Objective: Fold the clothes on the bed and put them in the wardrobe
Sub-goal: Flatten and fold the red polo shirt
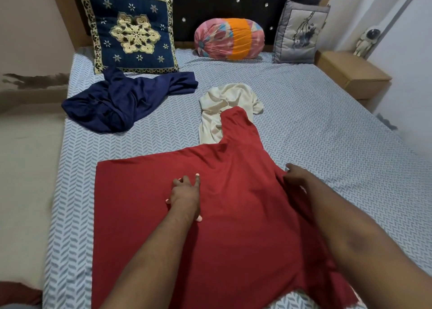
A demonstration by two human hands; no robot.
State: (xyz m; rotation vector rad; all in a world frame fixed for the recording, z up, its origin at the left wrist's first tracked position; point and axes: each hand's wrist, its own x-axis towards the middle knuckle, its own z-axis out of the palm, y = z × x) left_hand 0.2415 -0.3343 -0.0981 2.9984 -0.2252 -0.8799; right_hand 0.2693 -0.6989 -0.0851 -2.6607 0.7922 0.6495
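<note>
Over on the left of the bed (315, 112) a navy garment (126, 100) lies in a heap, below the blue embroidered cushion (132, 28) propped at the headboard. It has not been folded.

Nearer, the red shirt (233, 226) is spread flat right in front of the person. Its long axis runs across the bed: the straight hem is to the left and the shoulder end to the right. One sleeve points away towards the headboard and overlaps a crumpled cream garment (229, 102).

The left hand (185, 195) lies palm down on the middle of the shirt with its fingers spread, pressing the cloth and gripping nothing. Further right, the right hand (295, 176) is at the shirt's right edge by the shoulder. Creases run towards it and it looks to be pinching the fabric there, though its fingertips are hidden.

As I read it, the fold will turn on that: the right hand is nearer the shoulder end and could carry it leftwards over the pinned middle. The far sleeve is out of easy reach of both hands.

At the far right a grey cushion (299, 32) leans by the bedside table (350, 74).
</note>
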